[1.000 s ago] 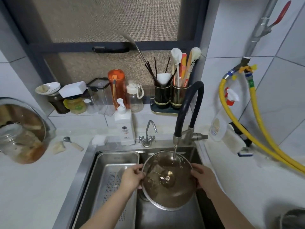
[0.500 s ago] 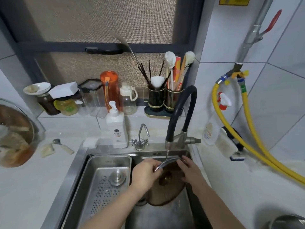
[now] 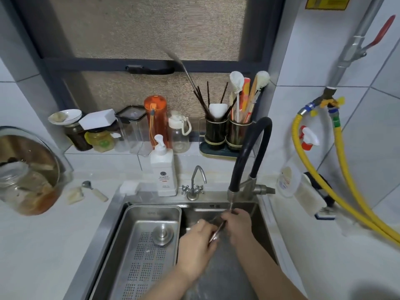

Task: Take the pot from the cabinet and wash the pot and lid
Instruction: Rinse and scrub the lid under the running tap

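Observation:
The glass pot lid (image 3: 217, 232) stands nearly on edge in the right sink basin (image 3: 218, 280), so only its thin metal rim shows between my hands. My left hand (image 3: 195, 242) grips the rim from the left. My right hand (image 3: 237, 227) holds it from the right, fingers curled over the top edge. A thin stream of water falls from the black hose faucet (image 3: 249, 152) onto the lid by my right fingers. A dark rounded blur at the bottom right corner (image 3: 376, 292) may be the pot; it is too blurred to tell.
A perforated steel drain tray (image 3: 138, 260) with a metal plug (image 3: 162, 234) fills the left basin. A soap pump bottle (image 3: 163, 169) and a small tap (image 3: 194, 185) stand behind the sink. A big jar (image 3: 26, 176) sits on the left counter. Yellow hoses (image 3: 346, 187) hang at the right.
The lid has been tipped from lying face-up under the stream to standing on edge. My hands have drawn close together around it. The view has shifted slightly right and down.

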### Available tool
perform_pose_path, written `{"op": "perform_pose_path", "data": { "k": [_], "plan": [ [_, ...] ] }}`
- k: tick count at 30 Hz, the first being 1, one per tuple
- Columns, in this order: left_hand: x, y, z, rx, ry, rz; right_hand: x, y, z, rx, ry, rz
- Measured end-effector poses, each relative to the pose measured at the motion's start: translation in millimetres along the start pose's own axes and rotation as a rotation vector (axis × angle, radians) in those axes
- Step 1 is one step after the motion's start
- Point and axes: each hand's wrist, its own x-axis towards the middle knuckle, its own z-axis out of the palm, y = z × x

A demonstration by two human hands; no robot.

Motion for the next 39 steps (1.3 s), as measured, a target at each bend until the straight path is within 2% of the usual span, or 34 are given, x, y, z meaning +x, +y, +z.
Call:
{"op": "perform_pose_path", "data": {
  "k": [4, 6, 9, 12, 17, 22, 27, 31, 36, 39],
  "plan": [
    [-4, 2, 2, -0.135, -0.104, -0.053, -11, -7, 1, 0.082, -0.085, -0.011],
    [0, -1, -1, -0.243, -0.066, -0.141, -16, -12, -5, 0.058, -0.091, -0.035],
    [8, -14, -1, -0.265, -0.027, -0.276, -12, -11, -21, 0.035, -0.057, -0.081],
    [13, -20, 5, -0.287, -0.168, -0.378, -9, -6, -42, 0.085, -0.001, -0.091],
    [22, 0, 12, -0.494, -0.255, -0.372, 4, 9, -75, 0.148, 0.091, -0.095],
    [36, 20, 17, -0.512, -0.208, -0.332, 6, 16, -90, 0.151, 0.084, -0.133],
    [43, 29, 20, -0.418, -0.171, -0.287, 0, 3, -93, 0.02, 0.089, -0.226],
    [52, 37, 24, -0.41, -0.117, -0.244, 5, -3, -102, -0.256, 0.103, -0.366],
    [64, 43, 21, -0.33, -0.093, -0.218, 42, -15, -118, -0.418, 0.087, -0.28],
    [66, 43, 14, -0.181, -0.09, -0.228, 68, -31, -118, -0.551, 0.088, -0.307]
  ]
}}
